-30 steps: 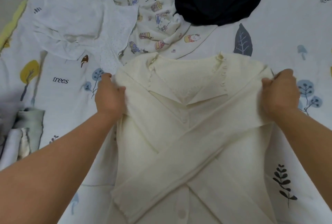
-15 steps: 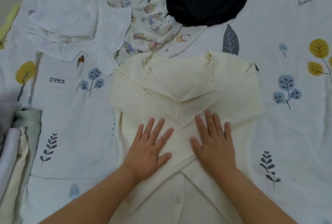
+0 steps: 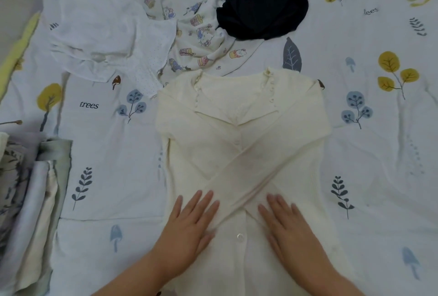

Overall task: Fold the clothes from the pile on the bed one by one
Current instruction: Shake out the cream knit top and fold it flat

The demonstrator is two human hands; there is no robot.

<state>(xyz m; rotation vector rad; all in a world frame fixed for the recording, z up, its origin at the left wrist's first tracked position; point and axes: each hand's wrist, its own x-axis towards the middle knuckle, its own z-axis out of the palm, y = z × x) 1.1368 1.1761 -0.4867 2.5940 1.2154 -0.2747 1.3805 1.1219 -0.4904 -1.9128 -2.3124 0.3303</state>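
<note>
Head view shows both flat, open hands, left hand (image 3: pixel 189 222) and right hand (image 3: pixel 288 222), having slid down the cream cardigan (image 3: pixel 241 129) spread below the unfolded pile (image 3: pixel 189 25), its 2 sleeves now smoothed crossed, ready for folding.

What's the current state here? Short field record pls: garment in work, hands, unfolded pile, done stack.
garment in work: cream cardigan, flat on the bed sheet, sleeves crossed over its front
left hand: fingers straight, palm down on the cardigan's lower front
right hand: same, flat on the other side of the button line
unfolded pile: white top, cartoon-print garment, dark garment, all crumpled above the cardigan
done stack: folded clothes at the left edge
</note>
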